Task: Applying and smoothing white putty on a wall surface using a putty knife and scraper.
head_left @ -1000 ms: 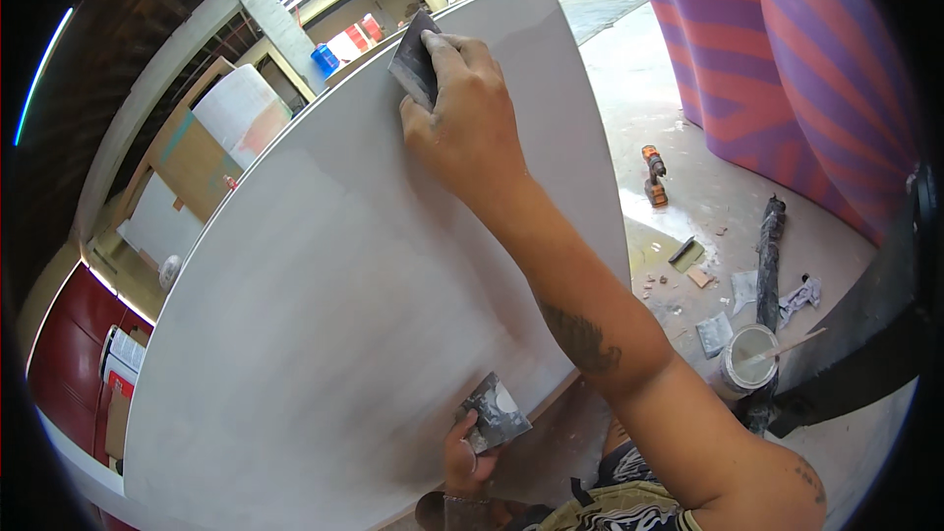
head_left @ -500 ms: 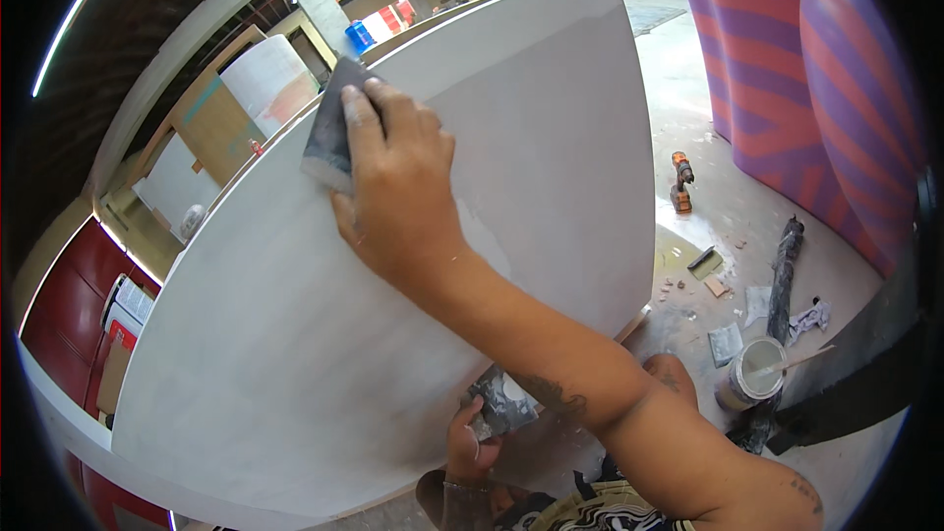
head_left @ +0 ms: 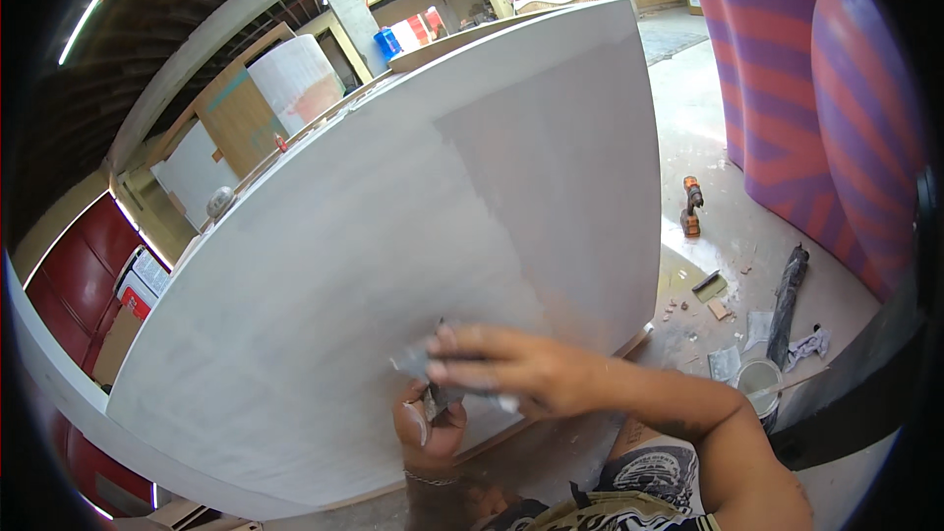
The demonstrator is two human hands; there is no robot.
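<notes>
A large white panel with a curved top edge stands tilted before me, with a greyer patch on its right half. Low in front of it, my left hand grips a dark, filler-smeared flat spreader. My right hand, smeared by motion, is closed on a grey flat spreader just above the left one. The two blades overlap in view; whether they touch I cannot tell. Pale filler marks show on the left hand.
On the floor to the right are an orange-and-black cordless drill, a tub of pale filler with a stick, a dark roll and scraps. A purple-and-red striped form stands behind them. A dark beam crosses the lower right.
My right hand has come down from the panel's upper left edge to my left hand, bringing its spreader along. My left hand has shifted slightly left, and the whole view has tilted a little upward.
</notes>
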